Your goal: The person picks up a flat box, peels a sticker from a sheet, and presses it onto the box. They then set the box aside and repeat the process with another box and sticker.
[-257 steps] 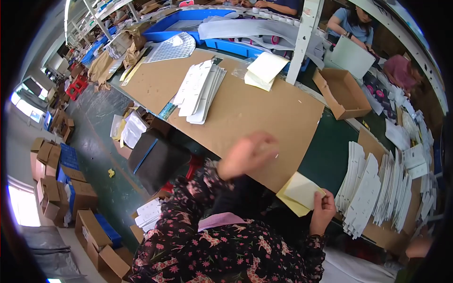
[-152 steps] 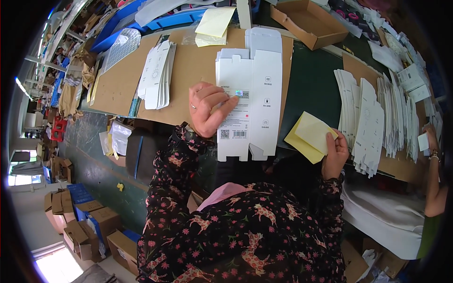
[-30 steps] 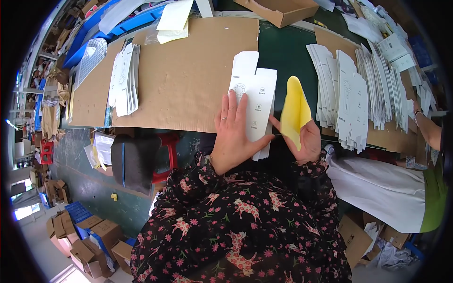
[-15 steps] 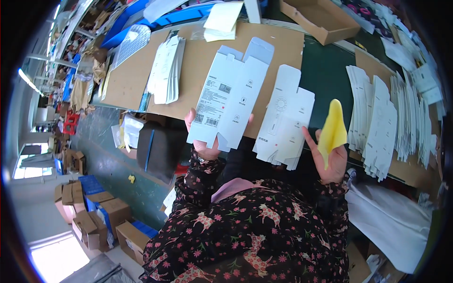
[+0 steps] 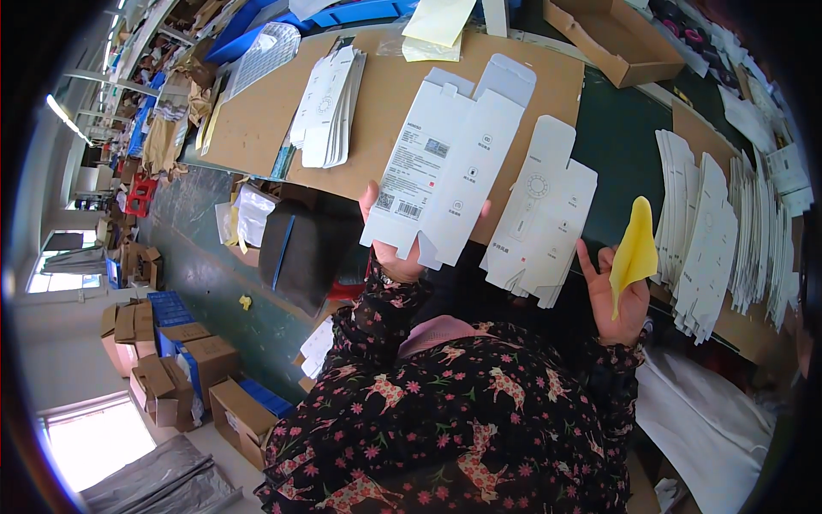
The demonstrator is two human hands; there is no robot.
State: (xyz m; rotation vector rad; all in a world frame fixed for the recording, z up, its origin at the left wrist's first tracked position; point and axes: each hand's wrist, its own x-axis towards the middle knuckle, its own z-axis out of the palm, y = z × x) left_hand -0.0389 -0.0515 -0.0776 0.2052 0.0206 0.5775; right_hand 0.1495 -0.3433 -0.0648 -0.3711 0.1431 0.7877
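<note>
My left hand grips a white printed folding carton from below, thumb at its left edge and fingertips showing at its right. The carton looks flattened, its end flaps sticking out. To its right, a second flat white carton with a ring-shaped print lies tilted, its near flaps past the table edge. My right hand has a yellow cloth pinched upright in it. Its index finger is stretched toward the second carton's right edge; whether they touch I cannot tell.
A stack of flat white cartons lies on the cardboard sheet at left. Several more carton stacks fill the table's right side. At the back are pale yellow sheets and an open cardboard tray. A dark stool stands at left.
The whole view has shifted, so the table and cartons sit further right in the picture. Both hands keep nearly the same grip on the carton and the yellow cloth.
</note>
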